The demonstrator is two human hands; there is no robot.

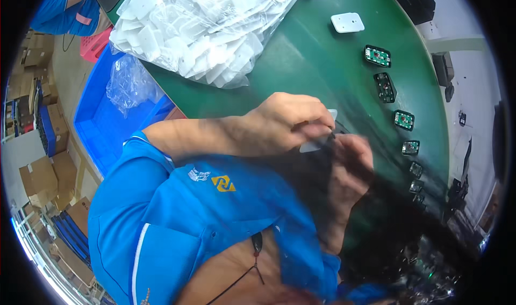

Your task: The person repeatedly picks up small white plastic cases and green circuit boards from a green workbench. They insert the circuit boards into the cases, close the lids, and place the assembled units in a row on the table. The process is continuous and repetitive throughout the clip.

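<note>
In front of my chest, my left hand (293,119) is closed, with its fingertips pinched around a white plastic piece (310,147), of which only small parts show. My right hand (352,162) meets it there, fingers bent and closed at the same spot. Something small and dark sits between the fingertips, too little of it showing to name. Dark strands of hair hang across my right hand and blur it. Further up the table lies a white plastic cover (348,22) with rounded corners.
A clear bag of white plastic covers (199,30) covers the table's far left. Several black housings with green circuit boards (378,56) line the right side of the green table (301,63). At left stands a blue bin (97,116) with crumpled plastic film; another person's blue sleeve (54,9) is beyond.
</note>
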